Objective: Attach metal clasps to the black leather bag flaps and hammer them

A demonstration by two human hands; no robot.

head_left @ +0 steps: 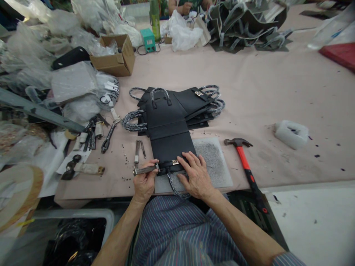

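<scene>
A flat black bag [169,127] lies on the table with its near end over a grey work pad [215,160]. My left hand [144,181] is closed round a metal tool [144,170] whose tip touches the bag's near edge beside a small metal clasp [175,162]. My right hand [195,175] lies flat with fingers spread, pressing the bag's near edge just right of the clasp. A wrapped handle [172,183] hangs off the near edge between my hands.
More black bags with wrapped handles [203,101] are stacked behind. A red-handled hammer [246,164] lies to the right, metal punches [138,150] and pliers [107,138] to the left. A cardboard box [116,55], plastic bags and another person's hands [187,6] sit at the back.
</scene>
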